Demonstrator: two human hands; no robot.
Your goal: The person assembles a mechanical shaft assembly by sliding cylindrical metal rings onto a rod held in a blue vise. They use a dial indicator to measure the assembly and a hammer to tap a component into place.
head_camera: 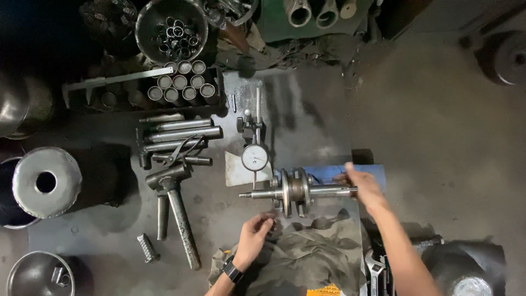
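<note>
On the dark table [307,109] I see my right hand [362,186] with fingers closed on one crankshaft [296,192] end, steadying it under the dial gauge [255,157], while my left hand [255,235], fingers curled, rests on the rag [307,257].

your right hand [362,185] gripping the crankshaft [296,192] shaft end, dial gauge [255,157] just behind, left hand [255,234] on the rag [307,257]
</note>
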